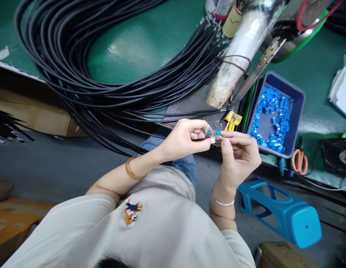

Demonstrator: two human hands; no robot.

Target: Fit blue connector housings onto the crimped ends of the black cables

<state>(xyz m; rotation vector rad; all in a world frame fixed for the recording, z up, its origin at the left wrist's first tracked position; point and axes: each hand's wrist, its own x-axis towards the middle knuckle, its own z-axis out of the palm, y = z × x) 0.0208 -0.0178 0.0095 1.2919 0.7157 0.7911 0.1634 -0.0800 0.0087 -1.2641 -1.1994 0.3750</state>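
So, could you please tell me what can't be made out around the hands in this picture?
- Head view: cable end, covered by left hand fingertips.
- Blue piece in right hand: too small for detail.
- Blue parts in tray: too small.
- Scissors: blades hidden behind tray.

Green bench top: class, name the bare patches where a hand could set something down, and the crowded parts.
Bare: the green oval ringed by the black cables, and a strip right of the blue tray. Crowded: around the wrapped post, and the front edge by the scissors.
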